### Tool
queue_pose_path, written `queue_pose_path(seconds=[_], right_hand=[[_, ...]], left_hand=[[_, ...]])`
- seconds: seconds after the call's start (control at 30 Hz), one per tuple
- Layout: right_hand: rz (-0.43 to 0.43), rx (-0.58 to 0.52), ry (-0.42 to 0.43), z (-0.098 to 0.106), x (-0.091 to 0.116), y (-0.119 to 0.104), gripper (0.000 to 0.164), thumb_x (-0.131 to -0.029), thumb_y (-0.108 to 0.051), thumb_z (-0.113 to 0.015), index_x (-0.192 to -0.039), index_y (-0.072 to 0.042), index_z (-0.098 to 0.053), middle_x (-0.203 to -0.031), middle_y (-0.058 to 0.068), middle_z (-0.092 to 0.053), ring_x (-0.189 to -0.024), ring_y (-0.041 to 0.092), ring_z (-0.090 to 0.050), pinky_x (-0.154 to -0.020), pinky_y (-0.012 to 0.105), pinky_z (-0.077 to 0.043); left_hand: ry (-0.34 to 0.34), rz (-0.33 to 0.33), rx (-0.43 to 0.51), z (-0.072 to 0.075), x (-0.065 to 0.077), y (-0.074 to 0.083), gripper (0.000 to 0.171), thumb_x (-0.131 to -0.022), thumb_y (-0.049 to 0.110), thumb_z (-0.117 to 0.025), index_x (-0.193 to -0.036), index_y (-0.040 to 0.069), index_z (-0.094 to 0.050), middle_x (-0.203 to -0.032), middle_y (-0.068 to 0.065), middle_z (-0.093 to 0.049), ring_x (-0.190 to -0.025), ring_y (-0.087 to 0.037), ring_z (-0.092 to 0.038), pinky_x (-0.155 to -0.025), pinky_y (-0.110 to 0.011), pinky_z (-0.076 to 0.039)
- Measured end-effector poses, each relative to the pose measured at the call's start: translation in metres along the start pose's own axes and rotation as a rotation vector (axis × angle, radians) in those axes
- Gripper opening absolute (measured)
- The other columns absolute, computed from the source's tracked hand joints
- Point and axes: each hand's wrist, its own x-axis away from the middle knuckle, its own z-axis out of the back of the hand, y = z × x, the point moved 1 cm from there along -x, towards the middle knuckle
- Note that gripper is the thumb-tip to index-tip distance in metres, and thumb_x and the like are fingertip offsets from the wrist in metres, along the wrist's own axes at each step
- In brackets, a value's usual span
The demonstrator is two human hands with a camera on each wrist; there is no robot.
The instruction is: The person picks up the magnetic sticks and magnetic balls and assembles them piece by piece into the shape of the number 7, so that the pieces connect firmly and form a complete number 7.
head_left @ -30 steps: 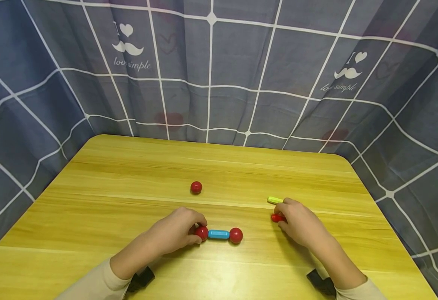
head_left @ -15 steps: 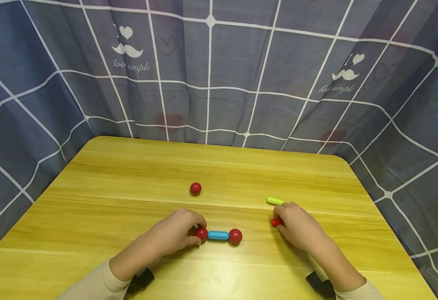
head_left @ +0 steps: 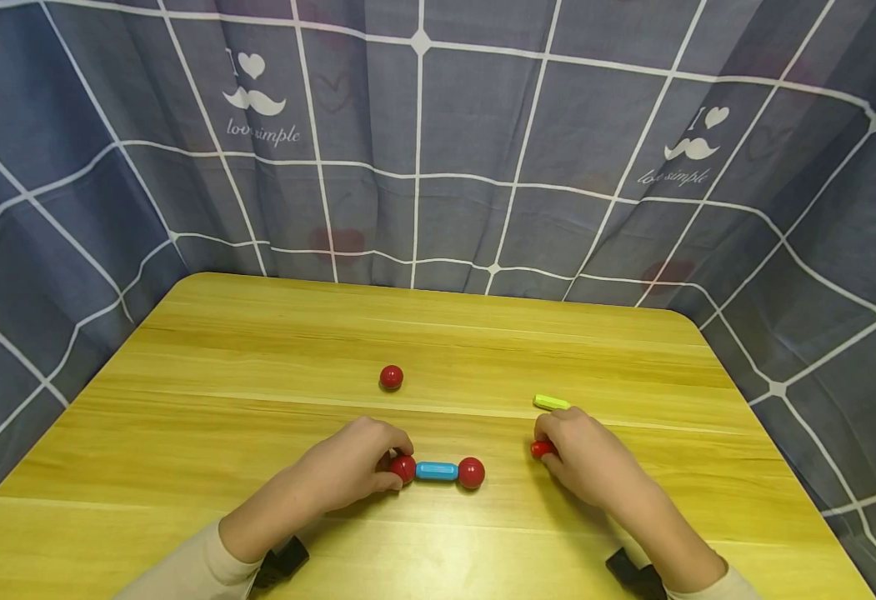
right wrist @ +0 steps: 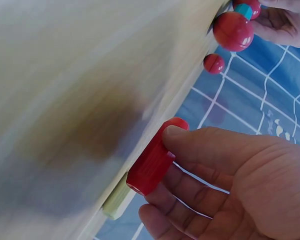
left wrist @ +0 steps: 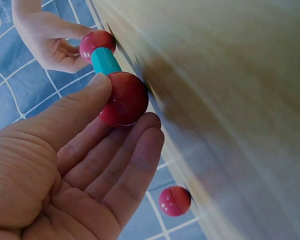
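Note:
My left hand (head_left: pixel 351 467) holds a red ball (left wrist: pixel 127 99) between thumb and fingers. That ball joins one end of a short blue rod (head_left: pixel 436 472), and a second red ball (head_left: pixel 471 473) is on the rod's other end, so the three form a dumbbell shape lying on the table. To the right, my right hand (head_left: pixel 591 454) pinches a red rod (right wrist: pixel 155 160) between thumb and fingers. In the head view only the tip of the red rod shows; the fingers cover the rest.
A yellow-green rod (head_left: pixel 550 402) lies just beyond the right hand. A loose red ball (head_left: pixel 391 377) sits farther back on the wooden table (head_left: pixel 272 333). A grey checked curtain (head_left: pixel 453 117) hangs behind and along both sides of the table.
My right hand, with the red rod, has moved a little toward me and to the left, away from the yellow-green rod. The left hand and the joined pieces stay put.

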Motion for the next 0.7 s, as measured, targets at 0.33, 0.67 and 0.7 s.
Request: queue_pose_path(seconds=[0.33,0.67,0.7], right_hand=[[0.018,0.005,0.012,0.003,0.000,-0.011,0.024,-0.081,-0.012,-0.079,-0.076,-0.020,-0.058,-0.074,-0.011,-0.049,-0.074,0.012,-0.050,-0.066,0.030,-0.046],[0.041,0.006,0.005,0.003,0.001,-0.017,0.025,-0.082,-0.011,-0.078,-0.075,-0.020,-0.056,-0.072,-0.011,-0.046,-0.070,0.010,-0.045,-0.062,0.027,-0.043],[0.044,0.005,0.002,0.003,0.002,-0.018,0.024,-0.081,-0.011,-0.078,-0.075,-0.020,-0.056,-0.072,-0.011,-0.046,-0.070,0.010,-0.045,-0.062,0.027,-0.043]], left_hand=[[0.000,0.002,-0.003,0.001,0.001,0.000,0.022,-0.080,0.011,-0.081,-0.099,0.007,-0.071,-0.088,0.004,-0.067,-0.074,-0.004,-0.059,-0.065,-0.020,-0.049],[0.001,0.002,-0.010,0.001,0.001,0.000,0.022,-0.080,0.011,-0.081,-0.100,0.007,-0.071,-0.088,0.003,-0.068,-0.074,-0.005,-0.059,-0.065,-0.019,-0.049],[0.001,0.001,-0.010,0.001,0.001,0.000,0.023,-0.080,0.011,-0.081,-0.100,0.007,-0.071,-0.089,0.003,-0.068,-0.074,-0.004,-0.059,-0.065,-0.019,-0.049]])
